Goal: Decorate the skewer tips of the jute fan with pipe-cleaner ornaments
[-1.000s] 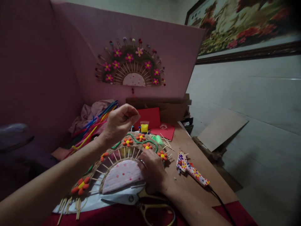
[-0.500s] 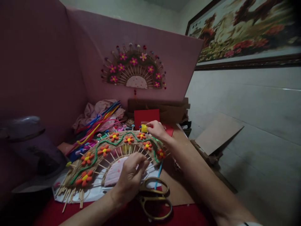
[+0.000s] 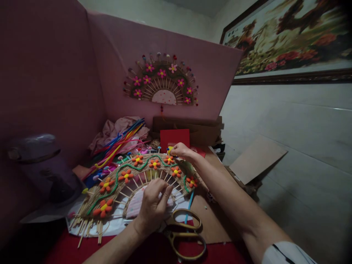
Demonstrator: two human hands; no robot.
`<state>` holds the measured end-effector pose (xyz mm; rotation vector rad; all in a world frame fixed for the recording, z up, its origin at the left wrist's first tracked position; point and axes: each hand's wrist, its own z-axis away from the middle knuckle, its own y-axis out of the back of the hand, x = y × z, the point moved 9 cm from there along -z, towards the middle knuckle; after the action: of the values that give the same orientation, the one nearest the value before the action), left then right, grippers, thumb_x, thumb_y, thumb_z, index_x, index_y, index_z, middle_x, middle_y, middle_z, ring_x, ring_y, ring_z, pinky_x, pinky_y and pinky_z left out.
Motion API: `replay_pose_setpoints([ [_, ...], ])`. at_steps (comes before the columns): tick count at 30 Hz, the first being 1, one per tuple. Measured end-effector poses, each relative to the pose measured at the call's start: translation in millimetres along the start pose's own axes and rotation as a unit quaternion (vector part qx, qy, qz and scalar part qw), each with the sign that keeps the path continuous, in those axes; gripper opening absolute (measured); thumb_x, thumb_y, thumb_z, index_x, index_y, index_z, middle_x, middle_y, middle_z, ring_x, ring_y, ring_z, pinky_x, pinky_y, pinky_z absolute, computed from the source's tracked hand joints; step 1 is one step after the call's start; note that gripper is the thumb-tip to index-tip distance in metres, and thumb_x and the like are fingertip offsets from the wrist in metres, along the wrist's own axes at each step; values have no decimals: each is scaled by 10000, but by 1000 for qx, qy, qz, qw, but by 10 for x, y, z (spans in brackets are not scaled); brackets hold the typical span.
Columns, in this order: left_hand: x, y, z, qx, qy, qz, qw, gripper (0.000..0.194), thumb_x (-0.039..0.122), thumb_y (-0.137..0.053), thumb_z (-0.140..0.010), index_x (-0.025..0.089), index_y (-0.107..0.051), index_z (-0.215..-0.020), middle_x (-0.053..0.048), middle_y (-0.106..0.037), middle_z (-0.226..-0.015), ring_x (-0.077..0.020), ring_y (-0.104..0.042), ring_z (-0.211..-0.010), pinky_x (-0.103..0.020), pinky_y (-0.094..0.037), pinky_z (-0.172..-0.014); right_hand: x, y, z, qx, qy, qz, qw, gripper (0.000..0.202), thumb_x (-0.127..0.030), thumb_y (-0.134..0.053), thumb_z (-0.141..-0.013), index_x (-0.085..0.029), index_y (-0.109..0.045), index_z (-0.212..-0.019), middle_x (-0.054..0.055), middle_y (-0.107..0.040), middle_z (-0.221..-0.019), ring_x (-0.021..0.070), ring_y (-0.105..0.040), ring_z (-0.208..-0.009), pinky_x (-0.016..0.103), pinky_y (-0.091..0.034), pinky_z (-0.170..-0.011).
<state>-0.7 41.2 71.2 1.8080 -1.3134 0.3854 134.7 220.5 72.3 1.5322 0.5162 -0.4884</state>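
Observation:
A half-round fan-shaped craft (image 3: 145, 169) of twine and thin sticks lies before me, with orange flowers (image 3: 126, 176), a wavy green cord and small coloured balls on stick tips. My left hand (image 3: 154, 201) is closed over its pale cloth centre (image 3: 134, 204), thumb against bent fingers; what it pinches, if anything, is hidden. Beyond the fan's upper rim, my right hand (image 3: 181, 151) is closed, fingertips at a small yellow lump (image 3: 169, 149) they partly cover. Gold-handled scissors (image 3: 188, 234) lie just right of my left hand, their blades mostly hidden.
A similar fan with pink flowers (image 3: 161, 79) hangs on the pink board (image 3: 206, 73). Coloured pipe cleaners (image 3: 121, 141) and crumpled cloth (image 3: 118, 128) are piled at back left. A purple lidded container (image 3: 49, 176) stands left. Brown cardboard (image 3: 211, 223) lies right, a red card (image 3: 176, 137) behind.
The whole view has shifted slightly right and down. My right hand has moved a little left against the fan and covers more of the yellow lump. My left hand stays closed over the fan's centre.

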Motion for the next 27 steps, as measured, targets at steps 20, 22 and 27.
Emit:
replay_pose_setpoints([
  [20,160,-74,58,1,-95,-27,995,208,199,-443,-879,165,-476,-677,-27,-494,-650,-146,-442,-647,-283,-337,-616,-600,169,-130,31,185,61,980,192,-211,-586,-695,-205,-746,-802,-2,-728,-799,139,-637,-811,177,-447,-740],
  [22,166,-70,55,3,-96,-28,995,206,197,-444,-877,163,-477,-676,-30,-495,-651,-146,-444,-647,-283,-340,-616,-654,46,-147,-2,190,87,978,211,-178,-594,-662,-218,-749,-799,-2,-729,-810,155,-628,-851,190,-445,-764],
  [27,183,-63,65,6,-99,-29,995,210,195,-438,-878,163,-473,-673,-29,-491,-644,-146,-437,-645,-283,-331,-608,-664,-74,-189,-32,167,146,975,213,-149,-626,-586,-234,-751,-736,16,-724,-814,207,-597,-939,235,-446,-797],
])
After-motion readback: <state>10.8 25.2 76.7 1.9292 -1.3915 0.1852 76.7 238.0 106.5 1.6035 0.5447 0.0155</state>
